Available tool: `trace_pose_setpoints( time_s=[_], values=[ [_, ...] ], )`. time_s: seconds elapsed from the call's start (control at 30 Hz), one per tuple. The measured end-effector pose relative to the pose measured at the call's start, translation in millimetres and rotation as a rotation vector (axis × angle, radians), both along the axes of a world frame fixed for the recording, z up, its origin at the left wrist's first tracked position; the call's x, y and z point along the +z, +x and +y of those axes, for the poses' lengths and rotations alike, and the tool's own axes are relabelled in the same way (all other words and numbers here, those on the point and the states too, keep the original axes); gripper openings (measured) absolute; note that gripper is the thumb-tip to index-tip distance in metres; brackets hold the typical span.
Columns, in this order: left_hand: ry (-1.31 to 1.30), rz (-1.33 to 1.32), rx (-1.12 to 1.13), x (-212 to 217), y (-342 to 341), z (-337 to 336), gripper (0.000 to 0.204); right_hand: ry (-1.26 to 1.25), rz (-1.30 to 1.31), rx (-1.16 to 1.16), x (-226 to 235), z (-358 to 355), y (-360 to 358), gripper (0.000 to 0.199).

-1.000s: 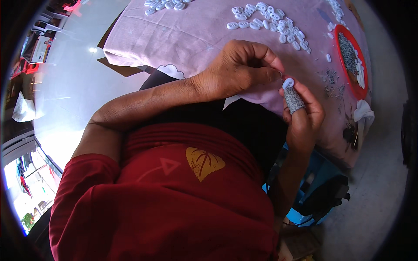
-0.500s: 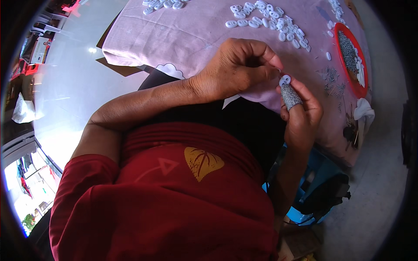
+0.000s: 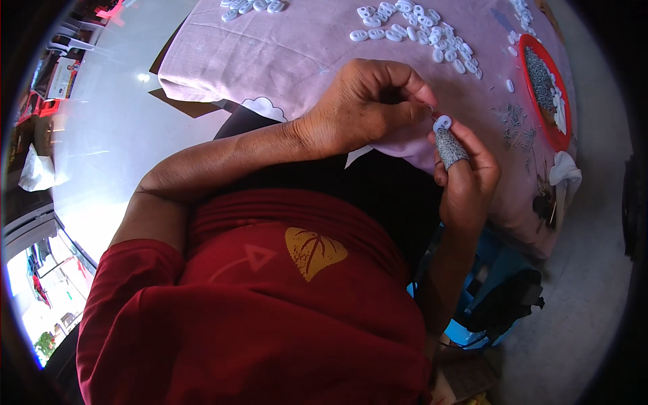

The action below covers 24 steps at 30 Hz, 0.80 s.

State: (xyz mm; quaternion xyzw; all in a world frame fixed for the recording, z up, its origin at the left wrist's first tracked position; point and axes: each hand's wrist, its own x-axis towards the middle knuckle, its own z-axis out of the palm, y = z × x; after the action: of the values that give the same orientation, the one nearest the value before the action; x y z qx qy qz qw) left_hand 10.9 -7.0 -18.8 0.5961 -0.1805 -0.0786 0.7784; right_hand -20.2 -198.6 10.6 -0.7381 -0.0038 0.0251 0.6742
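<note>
Between the thumb and forefinger of my right hand (image 3: 472, 172) is a small white oval plastic piece (image 3: 442, 123) with holes in it. A grey speckled finger sleeve (image 3: 449, 148) covers that thumb. My left hand (image 3: 371, 104) is closed in a pinch just left of the white piece. Its fingertips almost meet the piece; whatever they grip is too small to make out, perhaps a thin metal bit. Many similar white oval pieces (image 3: 439, 42) lie loose on the pink cloth-covered table (image 3: 290, 50) beyond my hands.
At the right table edge stands a red tray (image 3: 565, 135) of small grey metal parts (image 3: 538, 75). Loose metal pins (image 3: 518, 128) are scattered beside it. A white cloth (image 3: 565, 172) hangs near the tray. A blue and black bag (image 3: 496, 290) sits below the table, right.
My left fingertips have shifted very slightly at the white piece. Both hands otherwise keep their place and grip.
</note>
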Motion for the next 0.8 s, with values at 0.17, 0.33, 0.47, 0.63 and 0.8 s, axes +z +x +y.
trace_pose_setpoints(
  time_s=[0.17, 0.33, 0.47, 0.63, 0.8],
  values=[
    [-0.046, 0.008, -0.027, 3, 0, 2, 0.014, 0.110, 0.059, -0.004, 1, 0, 0, 0.028],
    [-0.072, 0.094, -0.065, 8, -2, 5, 0.017, 0.318, 0.178, 0.032, 0, -5, 2, 0.029],
    [-0.134, 0.096, -0.085, 10, -3, 5, 0.018, 0.393, 0.217, 0.054, -1, -8, 1, 0.031],
    [-0.116, 0.093, -0.076, 10, -4, 4, 0.019, 0.437, 0.216, 0.069, -7, -13, 1, 0.030],
    [-0.096, 0.093, -0.055, 8, -3, 6, 0.018, 0.105, -0.047, 0.061, -6, -11, -4, 0.028]
  ],
)
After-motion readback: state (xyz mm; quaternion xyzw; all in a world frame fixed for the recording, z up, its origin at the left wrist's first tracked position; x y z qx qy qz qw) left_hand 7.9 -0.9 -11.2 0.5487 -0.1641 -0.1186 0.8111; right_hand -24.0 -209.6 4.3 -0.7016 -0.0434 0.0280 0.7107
